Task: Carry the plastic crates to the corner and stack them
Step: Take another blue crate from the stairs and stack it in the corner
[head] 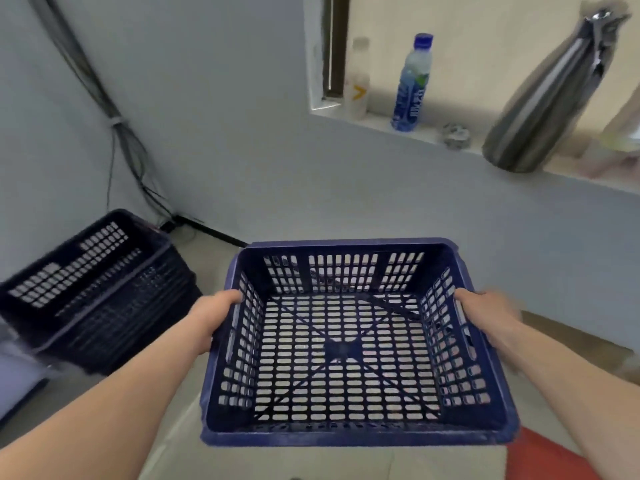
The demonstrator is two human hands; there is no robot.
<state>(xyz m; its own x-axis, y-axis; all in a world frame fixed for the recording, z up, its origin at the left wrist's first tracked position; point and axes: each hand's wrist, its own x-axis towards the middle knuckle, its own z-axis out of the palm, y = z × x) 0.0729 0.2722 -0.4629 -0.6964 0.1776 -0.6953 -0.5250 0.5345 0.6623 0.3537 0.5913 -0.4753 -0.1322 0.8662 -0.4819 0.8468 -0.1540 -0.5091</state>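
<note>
Left hand and right hand clamp the empty crate by opposite sides, level, ready for the stack at ten o'clock.

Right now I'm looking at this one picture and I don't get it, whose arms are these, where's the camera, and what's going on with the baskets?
The camera sits on a person's head, looking forward and down, so the two bare arms are theirs. The left hand and right hand grip opposite sides of an empty blue plastic crate, held in the air above a pale floor. To the left, by the wall corner, stands a stack of dark crates of the same kind. On the window ledge behind stand a blue-capped water bottle, a pale bottle and a steel flask. Cables run down the wall.
</note>
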